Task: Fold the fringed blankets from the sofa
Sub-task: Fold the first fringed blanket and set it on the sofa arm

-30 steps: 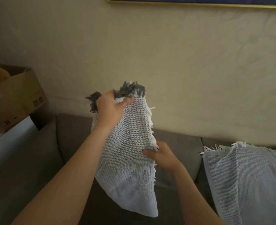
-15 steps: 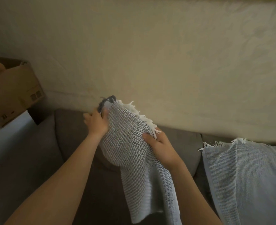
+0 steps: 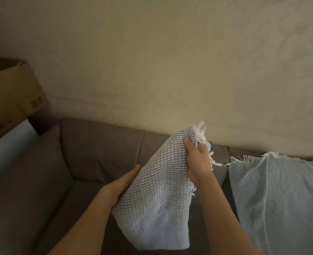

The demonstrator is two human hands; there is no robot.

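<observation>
Two fringed blankets, two bare hands. Held blanket [image 3: 157, 190] — grey-white waffle weave, white tassels at top corner, hanging doubled in mid-air above sofa [image 3: 100, 150] seat. Right hand [image 3: 198, 161] clenched round bunched top edge beside tassels. Left hand [image 3: 122, 184] lower, straight fingers pressed flat against blanket's left side, partly hidden behind cloth. Second blanket [image 3: 280, 199] — pale blue, finer weave, white fringe, draped over grey-brown sofa back at right. One cardboard box [image 3: 14, 92] on white surface [image 3: 10, 142] at left. Cream textured wall [image 3: 170, 61] behind.

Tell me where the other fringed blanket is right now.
In the head view the other blanket is draped over the sofa on the right, beside the right hand gripping the held blanket.
</observation>
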